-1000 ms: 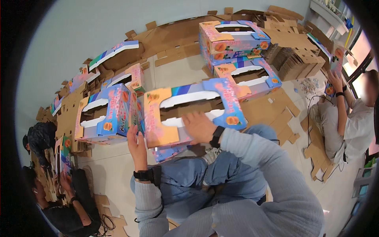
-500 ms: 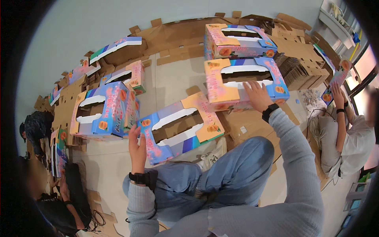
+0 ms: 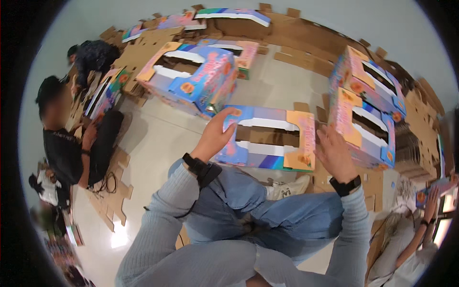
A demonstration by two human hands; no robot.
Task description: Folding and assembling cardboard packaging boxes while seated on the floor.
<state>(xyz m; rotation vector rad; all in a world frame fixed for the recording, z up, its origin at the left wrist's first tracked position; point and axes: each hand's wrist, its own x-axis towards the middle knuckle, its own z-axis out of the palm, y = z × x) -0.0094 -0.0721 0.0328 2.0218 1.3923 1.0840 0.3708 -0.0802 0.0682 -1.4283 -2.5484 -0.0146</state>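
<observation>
A colourful carton (image 3: 265,162) printed with fruit sits in front of my knees, a long opening in its top framed by white folded flaps. My left hand (image 3: 216,135) lies against its left end, fingers stretched over the corner and thumb apart. At the right end is my right hand (image 3: 336,152), its fingers spread between this carton and a similar carton (image 3: 351,125); whether it touches either is hard to tell. Both hands are open. Another such carton (image 3: 189,87) stands to the far left of my left hand.
Behind the right carton stands another carton (image 3: 356,67), beside stacked flat cardboard (image 3: 418,148). A further carton (image 3: 246,55) is at the back. Cardboard sheets (image 3: 152,52) are piled far left. One person (image 3: 62,138) sits at left, another (image 3: 411,244) at right.
My view has turned left. My right hand has left the top of the right carton and come to the front carton's right end. My left hand has moved onto its left end.
</observation>
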